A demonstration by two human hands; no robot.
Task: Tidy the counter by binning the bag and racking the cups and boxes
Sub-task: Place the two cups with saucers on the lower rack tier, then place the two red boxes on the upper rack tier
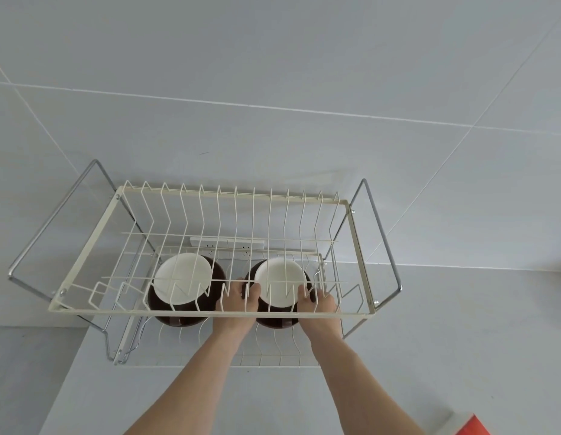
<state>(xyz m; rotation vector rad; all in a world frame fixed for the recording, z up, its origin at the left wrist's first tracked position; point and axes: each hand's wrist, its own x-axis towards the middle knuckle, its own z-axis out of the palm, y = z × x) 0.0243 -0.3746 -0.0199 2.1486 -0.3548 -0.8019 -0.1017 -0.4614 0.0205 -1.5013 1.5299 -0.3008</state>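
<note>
Left hand (238,301) and right hand (317,301) both reaching under the upper tier of the wire rack (210,313), curled around opposite sides of the right-hand cup (280,287): fingers closed against its dark outer wall, thumbs near its rim, white inside facing up. Gripped from both sides, on the rack's lower tier, toward the right end; whether resting on the wires or just above them, impossible to tell. Beside it, toward the middle-left of the same tier, a second cup (183,282) of the same make, apart from the first and from both hands, apparently already racked. Upper tier of the rack bare. Behind the rack, a white socket strip (227,243) on the tiled wall. Well in front of the rack and to its right, at the picture's lower edge, a corner of something red (472,426), too cut off to name. No bag, bin or boxes in view. Judging by this: two cups racked or nearly so; boxes and bag impossible to account for from here.
</note>
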